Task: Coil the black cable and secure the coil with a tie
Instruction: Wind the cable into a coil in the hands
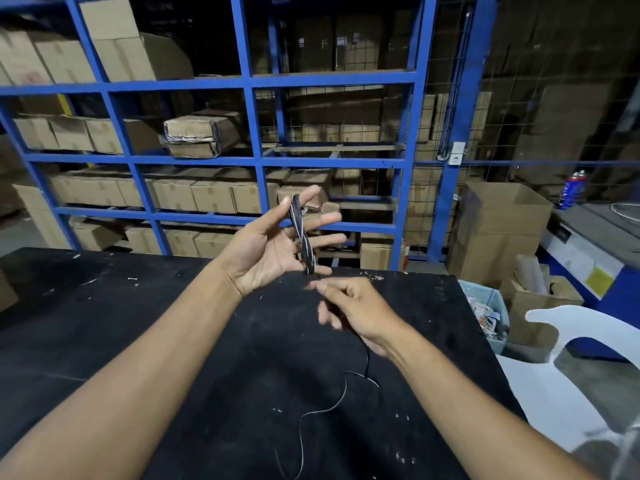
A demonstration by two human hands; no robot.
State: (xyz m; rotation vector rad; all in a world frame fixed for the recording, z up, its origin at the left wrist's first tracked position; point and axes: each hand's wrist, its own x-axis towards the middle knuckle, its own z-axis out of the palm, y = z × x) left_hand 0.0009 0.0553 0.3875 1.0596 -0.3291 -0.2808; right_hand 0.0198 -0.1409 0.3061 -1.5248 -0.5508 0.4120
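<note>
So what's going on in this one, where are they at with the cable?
A person is coiling the black cable above a black table. The left hand is raised, fingers spread, with several turns wound across it in a figure-eight. The right hand, just below, seems to pinch the running part, though it's blurred. A loose tail lies on the table. No tie is visible, so the coil isn't secured.

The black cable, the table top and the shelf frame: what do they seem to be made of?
The black cable: likely a plastic or rubber jacket, slightly glossy; pale highlights run along its strands. The table top: unclear, a matt black sheet, scuffed with white marks. The shelf frame: probably painted steel; straight blue bars.
</note>
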